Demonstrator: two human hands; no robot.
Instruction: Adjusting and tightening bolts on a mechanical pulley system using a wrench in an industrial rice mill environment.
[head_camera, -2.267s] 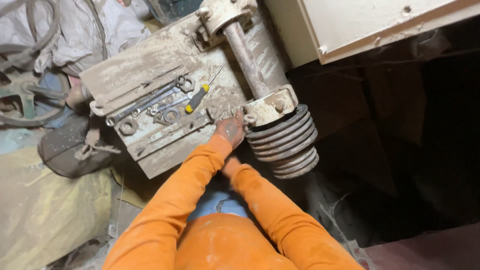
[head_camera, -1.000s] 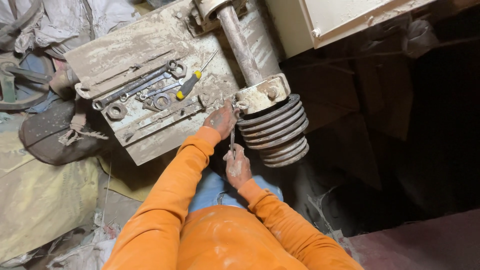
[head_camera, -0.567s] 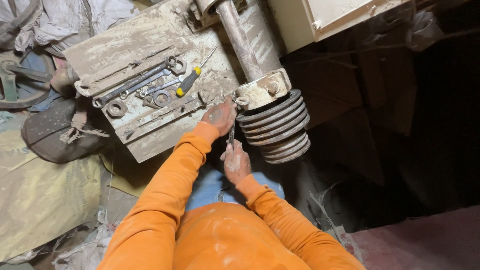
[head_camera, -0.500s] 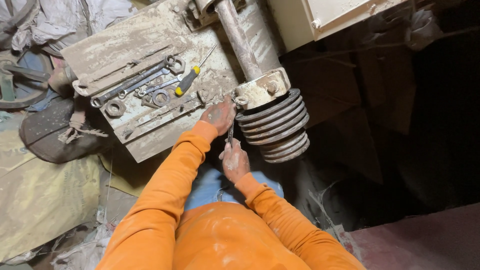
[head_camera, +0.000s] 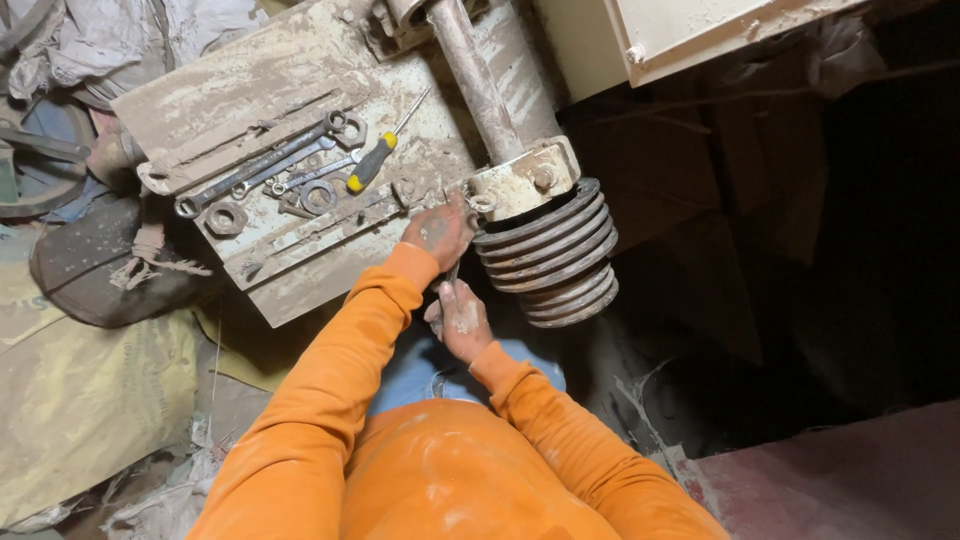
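My left hand (head_camera: 438, 230) is cupped over the top end of a thin metal wrench (head_camera: 452, 272), right at the edge of the dusty metal plate (head_camera: 300, 60). It sits beside the cream bearing block (head_camera: 520, 180). Just below, my right hand (head_camera: 460, 318) grips the lower end of the same wrench. A grey grooved pulley (head_camera: 548, 255) hangs on the shaft (head_camera: 475, 75), immediately right of both hands. Both sleeves are orange and dusty. The bolt under my left hand is hidden.
On the plate lie long wrenches (head_camera: 260, 165), a yellow-and-black screwdriver (head_camera: 370, 165), a nut (head_camera: 225, 218) and a ring (head_camera: 318, 195). A cream cabinet (head_camera: 650, 30) stands at the top right above a dark pit. Sacks (head_camera: 80, 400) and a dark bag (head_camera: 90, 270) lie left.
Earlier only my left hand was at the plate edge by the pulley. My right hand has since come up below it with the wrench. Both have hardly moved in the last second.
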